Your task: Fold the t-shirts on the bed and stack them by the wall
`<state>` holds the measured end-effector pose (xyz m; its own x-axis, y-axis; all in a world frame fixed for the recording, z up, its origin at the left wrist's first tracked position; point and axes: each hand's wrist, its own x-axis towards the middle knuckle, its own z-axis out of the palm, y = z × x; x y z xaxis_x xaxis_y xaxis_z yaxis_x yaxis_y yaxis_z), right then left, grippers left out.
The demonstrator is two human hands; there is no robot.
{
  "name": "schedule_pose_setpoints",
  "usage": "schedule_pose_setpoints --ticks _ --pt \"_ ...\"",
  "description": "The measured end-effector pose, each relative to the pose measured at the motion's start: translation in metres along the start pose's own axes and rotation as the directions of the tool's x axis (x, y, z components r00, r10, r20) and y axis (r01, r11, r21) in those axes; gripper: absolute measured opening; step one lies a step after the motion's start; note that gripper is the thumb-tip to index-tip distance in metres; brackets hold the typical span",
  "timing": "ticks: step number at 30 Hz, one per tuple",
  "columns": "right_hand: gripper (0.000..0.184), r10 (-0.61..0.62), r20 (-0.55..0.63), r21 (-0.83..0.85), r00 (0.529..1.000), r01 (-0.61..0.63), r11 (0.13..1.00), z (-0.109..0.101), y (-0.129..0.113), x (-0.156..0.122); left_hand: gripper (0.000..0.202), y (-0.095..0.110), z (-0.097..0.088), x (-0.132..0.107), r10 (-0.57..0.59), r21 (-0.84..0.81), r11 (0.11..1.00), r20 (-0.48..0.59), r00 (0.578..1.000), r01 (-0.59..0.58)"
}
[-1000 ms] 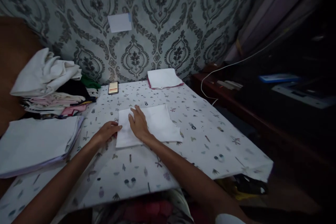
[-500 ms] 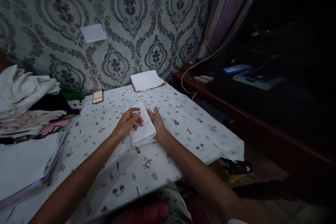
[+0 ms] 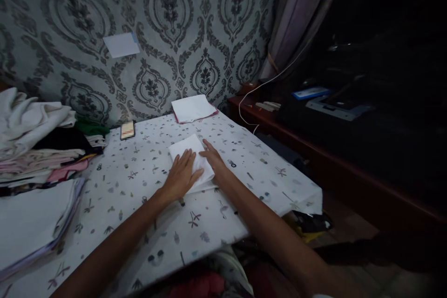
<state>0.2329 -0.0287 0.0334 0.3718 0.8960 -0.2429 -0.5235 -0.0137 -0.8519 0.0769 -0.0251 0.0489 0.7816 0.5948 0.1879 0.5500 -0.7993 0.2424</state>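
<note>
Head view shows the left hand (image 3: 181, 176) lying flat and unclenched on a folded white cloth (image 3: 201, 164), which rests on the bench (image 3: 132, 200). The right hand (image 3: 213, 159) sits at the cloth's right edge; whether it grips cannot be told. White-topped folded fabric (image 3: 193, 108) lies beyond both hands.

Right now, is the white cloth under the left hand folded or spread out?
Folded: the white cloth lies compact, a lower layer showing at its near edge.

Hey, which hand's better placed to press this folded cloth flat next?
Probably your left hand: it lies spread on top of the cloth, while your right hand is at its right edge.
</note>
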Motion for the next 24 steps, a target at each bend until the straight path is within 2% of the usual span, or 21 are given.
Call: schedule_pose_setpoints --ticks 3,5,6,7,9,10,11,12,15,17,19,21,24 --pt "0.081 -0.053 -0.009 -0.126 0.999 0.051 0.991 -0.01 -0.003 0.004 0.072 0.003 0.005 0.004 0.02 0.061 0.998 0.059 0.998 -0.023" --pt "0.074 -0.164 0.008 -0.3 0.986 0.158 0.941 -0.015 -0.005 0.005 0.074 0.003 0.008 0.005 0.046 0.086 0.995 0.079 0.996 -0.053" --pt "0.068 -0.259 0.03 -0.417 0.965 0.248 0.874 -0.017 -0.006 0.006 0.074 0.003 0.009 0.005 0.063 0.089 0.994 0.081 0.995 -0.07" --pt "0.062 -0.366 0.072 -0.534 0.928 0.346 0.771 -0.017 -0.007 0.006 0.074 0.003 0.01 0.005 0.079 0.086 0.993 0.076 0.994 -0.085" --pt "0.049 -0.528 0.216 -0.698 0.822 0.508 0.505 -0.014 -0.009 0.006 0.073 0.003 0.009 0.004 0.102 0.067 0.992 0.054 0.993 -0.106" --pt "0.044 -0.548 0.303 -0.734 0.779 0.558 0.388 -0.01 -0.009 0.006 0.072 0.004 0.008 0.004 0.113 0.053 0.992 0.037 0.993 -0.115" --pt "0.043 -0.528 0.378 -0.751 0.76 0.586 0.306 -0.006 -0.009 0.007 0.069 0.003 0.007 0.003 0.127 0.032 0.991 0.019 0.992 -0.127" --pt "0.043 -0.48 0.432 -0.761 0.763 0.595 0.26 0.0 -0.007 0.008 0.063 0.002 0.005 0.002 0.145 -0.001 0.989 0.004 0.989 -0.145" --pt "0.044 -0.336 0.444 -0.811 0.831 0.532 0.242 0.013 0.001 0.015 0.036 -0.012 -0.003 0.001 0.167 -0.167 0.97 -0.069 0.983 -0.177" --pt "0.045 -0.315 0.406 -0.834 0.858 0.489 0.255 0.016 0.007 0.018 0.029 -0.033 -0.009 0.005 0.048 -0.265 0.959 -0.191 0.98 -0.099" --pt "0.044 -0.327 0.397 -0.829 0.857 0.488 0.274 0.015 0.011 0.02 0.025 -0.06 -0.014 0.014 -0.154 -0.334 0.941 -0.292 0.944 0.05" --pt "0.045 -0.331 0.401 -0.828 0.854 0.492 0.268 0.014 0.014 0.021 0.021 -0.085 -0.017 0.029 -0.296 -0.414 0.895 -0.264 0.918 0.169" --pt "0.048 -0.307 0.404 -0.866 0.862 0.468 0.176 0.014 0.014 0.018 0.017 -0.109 -0.015 0.053 -0.303 -0.522 0.83 -0.131 0.944 0.195"
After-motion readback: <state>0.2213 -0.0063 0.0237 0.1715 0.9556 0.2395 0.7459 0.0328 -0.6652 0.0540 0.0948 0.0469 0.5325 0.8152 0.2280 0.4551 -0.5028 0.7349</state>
